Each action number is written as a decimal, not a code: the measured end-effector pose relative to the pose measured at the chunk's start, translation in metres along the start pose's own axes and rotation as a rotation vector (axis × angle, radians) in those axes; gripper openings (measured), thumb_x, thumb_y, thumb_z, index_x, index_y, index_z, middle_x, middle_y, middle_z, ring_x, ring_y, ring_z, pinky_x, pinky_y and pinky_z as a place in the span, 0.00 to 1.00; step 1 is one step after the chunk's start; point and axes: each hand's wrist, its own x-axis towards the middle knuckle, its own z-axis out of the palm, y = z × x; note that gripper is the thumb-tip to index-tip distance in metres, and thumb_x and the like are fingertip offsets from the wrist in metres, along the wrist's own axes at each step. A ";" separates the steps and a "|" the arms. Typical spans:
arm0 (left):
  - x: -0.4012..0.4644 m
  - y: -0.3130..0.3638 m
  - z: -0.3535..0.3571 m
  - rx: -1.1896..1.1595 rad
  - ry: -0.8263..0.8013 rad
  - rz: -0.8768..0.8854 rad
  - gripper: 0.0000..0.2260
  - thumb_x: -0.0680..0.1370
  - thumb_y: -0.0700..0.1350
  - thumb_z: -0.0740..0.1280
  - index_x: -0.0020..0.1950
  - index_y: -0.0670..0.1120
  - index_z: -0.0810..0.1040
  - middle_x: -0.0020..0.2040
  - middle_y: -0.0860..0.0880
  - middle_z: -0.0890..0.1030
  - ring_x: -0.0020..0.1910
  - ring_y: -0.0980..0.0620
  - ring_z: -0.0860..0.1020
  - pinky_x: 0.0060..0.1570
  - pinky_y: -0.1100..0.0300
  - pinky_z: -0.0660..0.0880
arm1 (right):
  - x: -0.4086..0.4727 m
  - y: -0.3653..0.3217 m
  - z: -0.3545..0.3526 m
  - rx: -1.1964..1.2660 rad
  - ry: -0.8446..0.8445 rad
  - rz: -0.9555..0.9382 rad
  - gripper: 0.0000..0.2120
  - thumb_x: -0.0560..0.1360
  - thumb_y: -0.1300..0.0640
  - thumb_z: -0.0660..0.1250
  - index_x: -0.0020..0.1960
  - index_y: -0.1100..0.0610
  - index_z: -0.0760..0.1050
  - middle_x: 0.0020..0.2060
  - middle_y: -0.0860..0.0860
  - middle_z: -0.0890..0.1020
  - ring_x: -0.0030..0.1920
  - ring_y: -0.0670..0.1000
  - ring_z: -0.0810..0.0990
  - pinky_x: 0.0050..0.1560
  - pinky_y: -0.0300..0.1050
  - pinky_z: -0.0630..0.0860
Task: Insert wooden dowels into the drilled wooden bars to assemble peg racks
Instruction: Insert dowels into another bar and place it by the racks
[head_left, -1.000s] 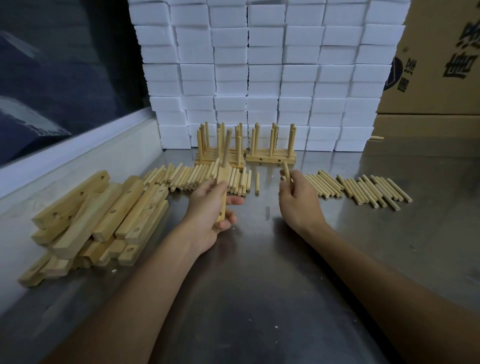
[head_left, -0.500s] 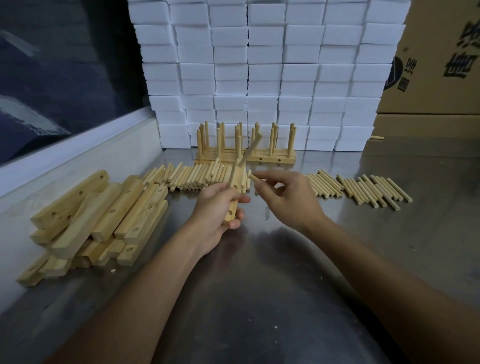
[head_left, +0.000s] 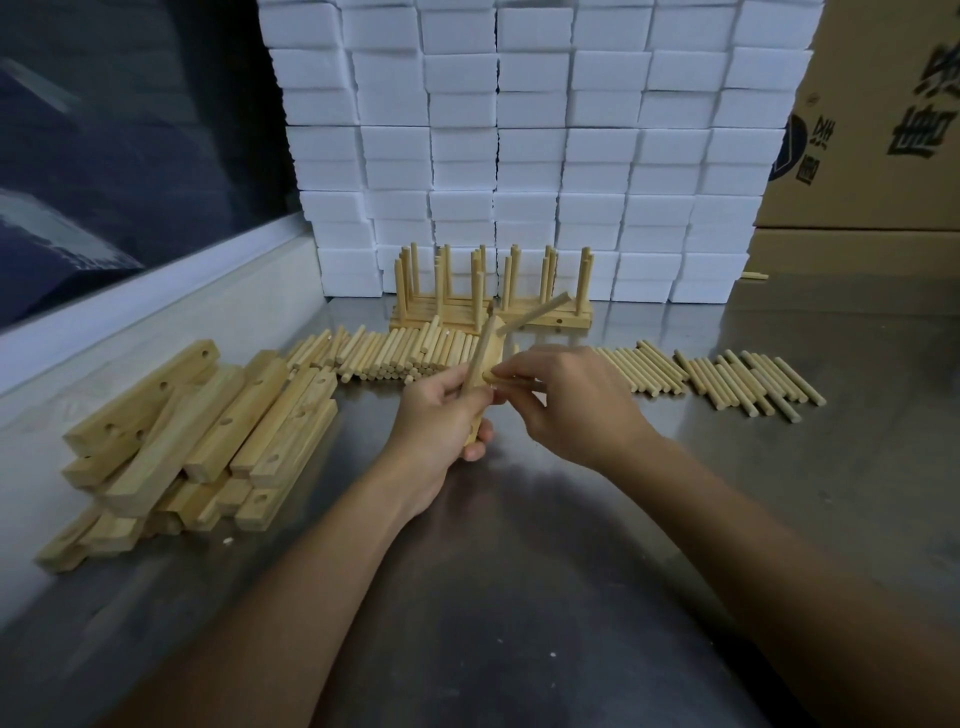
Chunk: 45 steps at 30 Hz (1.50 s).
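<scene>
Head view: left hand (head_left: 441, 415) grips the bar (head_left: 480, 387) upright above the table (head_left: 519, 571); right hand (head_left: 566, 402) pinches a dowel (head_left: 496, 378) at its hole. Both look light, stiff, dry; hold the dowel near its end.

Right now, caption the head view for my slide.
Left hand holds a drilled bar while right hand pinches a dowel at it.

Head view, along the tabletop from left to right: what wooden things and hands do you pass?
Pile of drilled bars → left row of dowels → left hand gripping a bar → right hand → right row of dowels.
</scene>
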 end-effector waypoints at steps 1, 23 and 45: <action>0.000 0.000 0.000 0.012 0.000 0.005 0.10 0.81 0.35 0.64 0.53 0.49 0.80 0.42 0.46 0.83 0.28 0.53 0.72 0.22 0.63 0.64 | 0.001 -0.001 -0.002 -0.046 -0.019 -0.008 0.08 0.78 0.53 0.68 0.53 0.50 0.84 0.46 0.47 0.85 0.45 0.51 0.83 0.41 0.49 0.80; -0.004 -0.007 0.002 0.231 -0.009 0.094 0.21 0.81 0.39 0.63 0.41 0.64 0.84 0.31 0.54 0.77 0.28 0.56 0.72 0.25 0.65 0.67 | 0.000 -0.014 0.002 -0.274 -0.118 0.112 0.11 0.78 0.50 0.60 0.43 0.50 0.79 0.31 0.46 0.74 0.32 0.52 0.74 0.36 0.45 0.74; 0.002 -0.015 0.003 0.443 0.012 0.183 0.14 0.81 0.40 0.63 0.58 0.55 0.83 0.31 0.56 0.78 0.27 0.59 0.73 0.26 0.67 0.68 | 0.009 -0.006 0.008 0.415 -0.194 0.685 0.12 0.77 0.52 0.68 0.41 0.56 0.85 0.18 0.44 0.73 0.20 0.42 0.69 0.27 0.39 0.67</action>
